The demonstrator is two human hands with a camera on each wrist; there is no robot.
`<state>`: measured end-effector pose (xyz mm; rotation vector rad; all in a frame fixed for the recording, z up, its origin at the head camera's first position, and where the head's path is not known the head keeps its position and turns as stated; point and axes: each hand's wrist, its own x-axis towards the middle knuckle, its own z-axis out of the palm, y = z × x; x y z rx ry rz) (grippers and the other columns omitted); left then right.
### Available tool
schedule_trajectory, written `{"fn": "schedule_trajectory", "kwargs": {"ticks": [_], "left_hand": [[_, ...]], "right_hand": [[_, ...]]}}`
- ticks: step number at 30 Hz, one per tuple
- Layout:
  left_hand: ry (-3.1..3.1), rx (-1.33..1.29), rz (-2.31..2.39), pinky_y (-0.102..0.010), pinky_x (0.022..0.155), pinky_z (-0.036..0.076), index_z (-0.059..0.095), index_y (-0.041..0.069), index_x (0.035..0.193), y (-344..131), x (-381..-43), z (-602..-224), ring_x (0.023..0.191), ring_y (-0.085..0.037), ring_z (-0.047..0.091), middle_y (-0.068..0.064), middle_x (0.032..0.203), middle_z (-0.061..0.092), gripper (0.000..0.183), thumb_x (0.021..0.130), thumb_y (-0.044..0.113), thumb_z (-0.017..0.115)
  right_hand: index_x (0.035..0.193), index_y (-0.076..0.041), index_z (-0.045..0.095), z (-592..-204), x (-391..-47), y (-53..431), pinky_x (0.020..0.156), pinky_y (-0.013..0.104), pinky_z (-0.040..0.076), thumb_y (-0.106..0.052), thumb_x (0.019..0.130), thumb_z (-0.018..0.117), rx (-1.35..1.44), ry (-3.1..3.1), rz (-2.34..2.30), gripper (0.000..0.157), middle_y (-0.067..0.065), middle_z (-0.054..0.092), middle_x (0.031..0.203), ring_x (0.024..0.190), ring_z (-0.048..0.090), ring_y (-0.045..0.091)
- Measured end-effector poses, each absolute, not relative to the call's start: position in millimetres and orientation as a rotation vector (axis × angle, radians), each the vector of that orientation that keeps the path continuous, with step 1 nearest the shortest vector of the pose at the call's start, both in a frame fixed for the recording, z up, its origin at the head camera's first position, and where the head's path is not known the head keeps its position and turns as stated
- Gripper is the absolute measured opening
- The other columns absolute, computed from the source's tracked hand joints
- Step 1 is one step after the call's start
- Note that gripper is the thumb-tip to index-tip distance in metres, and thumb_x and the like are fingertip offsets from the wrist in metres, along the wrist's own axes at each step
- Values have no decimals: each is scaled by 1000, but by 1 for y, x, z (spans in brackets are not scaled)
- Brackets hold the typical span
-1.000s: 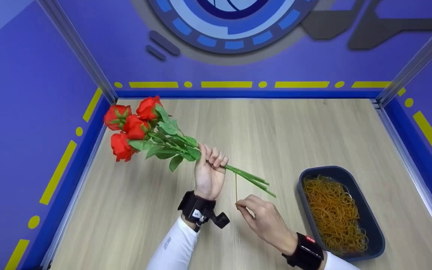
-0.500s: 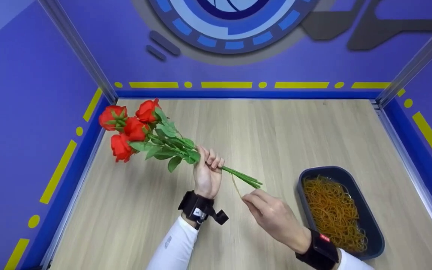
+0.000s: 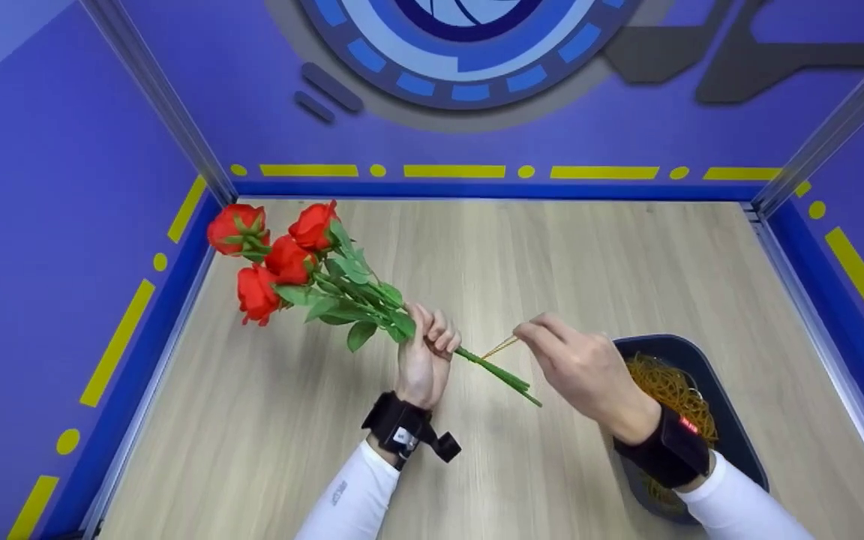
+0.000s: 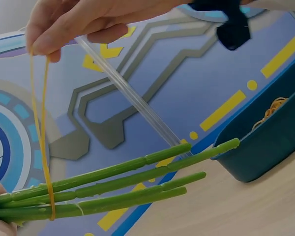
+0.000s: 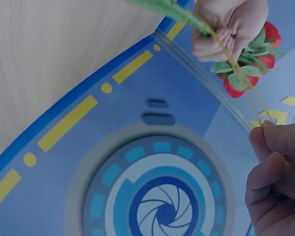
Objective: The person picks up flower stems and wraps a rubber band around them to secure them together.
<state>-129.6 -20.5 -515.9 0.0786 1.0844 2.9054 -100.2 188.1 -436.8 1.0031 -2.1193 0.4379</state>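
Red roses point(image 3: 291, 259) were held with their stems point(image 3: 503, 373) gripped in the left hand point(image 3: 426, 364); a rubber band point(image 4: 45, 169) looped round the stems, its far end pinched, apart from the stems, by the right hand point(image 3: 580, 367). Too hard a pull could have snapped it, and a slack pinch might have let it slip. Right of the stems stood a tub point(image 3: 732, 424) of bands point(image 3: 664, 386).
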Motion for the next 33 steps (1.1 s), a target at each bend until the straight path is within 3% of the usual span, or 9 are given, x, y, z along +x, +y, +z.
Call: {"fn": "schedule_trajectory", "kwargs": {"ticks": [5, 12, 17, 25, 33], "left_hand": [[1172, 136, 2860, -20, 62, 31, 35, 19, 77, -18, -123, -517, 63, -3, 33, 11, 73, 35, 53, 103, 65, 41], [1202, 254, 2808, -21, 64, 31, 31, 22, 80, -18, -116, -517, 64, -3, 33, 12, 75, 35, 55, 94, 73, 49], [1205, 366, 2785, -20, 65, 31, 26, 23, 80, -19, -114, -518, 65, -5, 29, 13, 72, 33, 55, 96, 72, 44], [1112, 506, 2780, -24, 63, 22, 18, 17, 81, -19, -110, -520, 63, -10, 20, 6, 71, 20, 57, 99, 67, 39], [1090, 472, 2774, -23, 63, 22, 19, 19, 80, -19, -105, -515, 64, -10, 20, 7, 71, 21, 57, 98, 69, 40]], "right_hand": [[102, -6, 73, -432, -113, 190, 44, 25, 48, -11, 107, 62, 982, -2145, 427, 13, 6, 71, 90, 63, 69, 13], [100, -5, 73, -429, -130, 190, 45, 27, 48, -5, 98, 73, 938, -2134, 455, 1, 6, 69, 88, 65, 69, 16], [98, -5, 73, -430, -141, 189, 45, 28, 47, 3, 85, 83, 910, -2136, 518, 19, 6, 68, 87, 65, 68, 16], [97, -4, 74, -438, -156, 190, 47, 30, 49, 2, 86, 82, 861, -2146, 586, 15, 6, 69, 84, 63, 68, 18], [99, -3, 75, -453, -167, 191, 57, 33, 55, 2, 90, 80, 818, -2247, 666, 11, 7, 72, 87, 69, 70, 19]]}}
